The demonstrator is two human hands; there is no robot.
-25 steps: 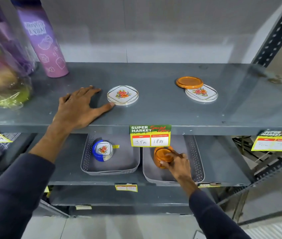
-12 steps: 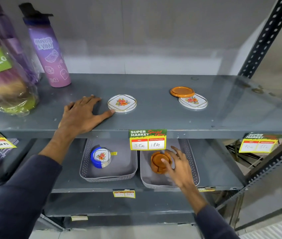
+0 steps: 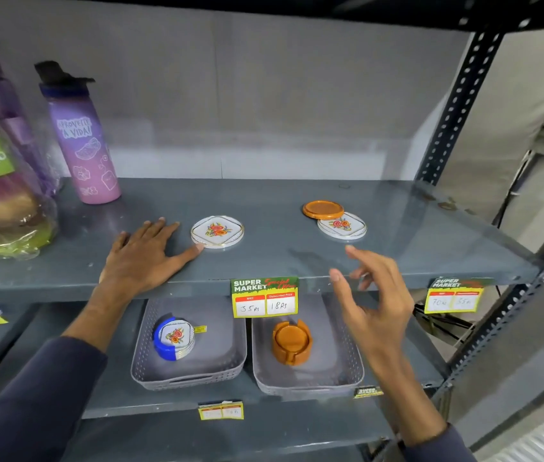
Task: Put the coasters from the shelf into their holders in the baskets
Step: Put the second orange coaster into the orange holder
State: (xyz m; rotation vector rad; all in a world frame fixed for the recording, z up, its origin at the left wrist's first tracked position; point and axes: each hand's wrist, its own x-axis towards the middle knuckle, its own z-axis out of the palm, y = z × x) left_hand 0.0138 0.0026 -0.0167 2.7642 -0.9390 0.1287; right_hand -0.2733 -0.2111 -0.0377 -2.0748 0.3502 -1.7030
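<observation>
Now left hand flat on shelf, thumb touching floral coaster

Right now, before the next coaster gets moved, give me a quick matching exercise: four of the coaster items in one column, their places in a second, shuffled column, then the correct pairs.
Things:
1. round orange coaster
2. white floral coaster by the left hand's thumb
3. blue coaster holder
4. orange coaster holder

Places:
A. in the right grey basket
B. alone on the upper shelf, mid-left
C. in the left grey basket
D. overlapping another white floral coaster, upper shelf right

Pairs: 1-D, 2-B, 3-C, 4-A
</observation>
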